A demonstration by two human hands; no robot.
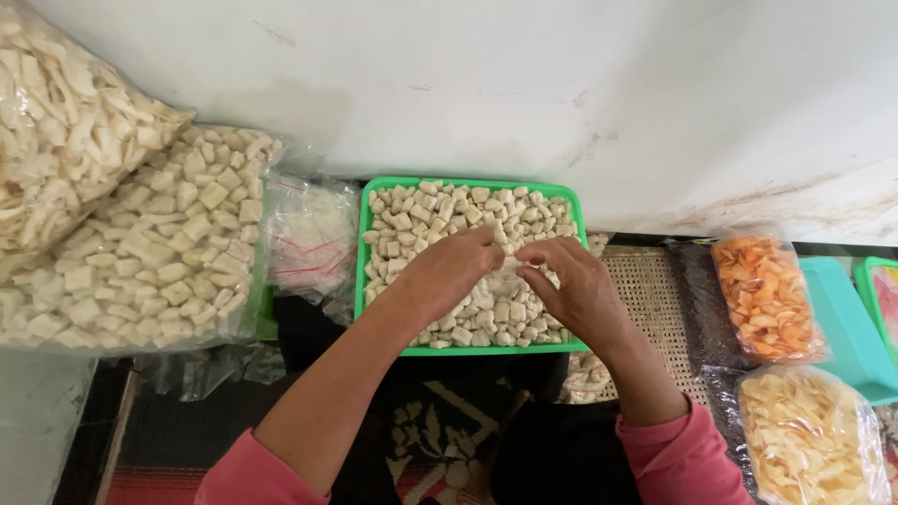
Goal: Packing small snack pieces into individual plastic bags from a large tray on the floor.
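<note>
A green tray [361, 234] full of small pale square crackers [440, 210] sits on the floor against a white wall. Both hands hover over its middle, fingertips nearly meeting. My left hand [447, 271] and my right hand [566, 281] pinch a small clear plastic bag [511, 265] between them, just above the crackers. The bag is mostly hidden by the fingers. Pink sleeves cover both upper arms.
Two large clear bags of pale crackers [150, 243] lean at the left, with a bundle of small plastic bags [309, 238] beside the tray. At the right lie a bag of orange chips [767, 295], a bag of yellow chips [809, 440], and a teal tray [847, 327].
</note>
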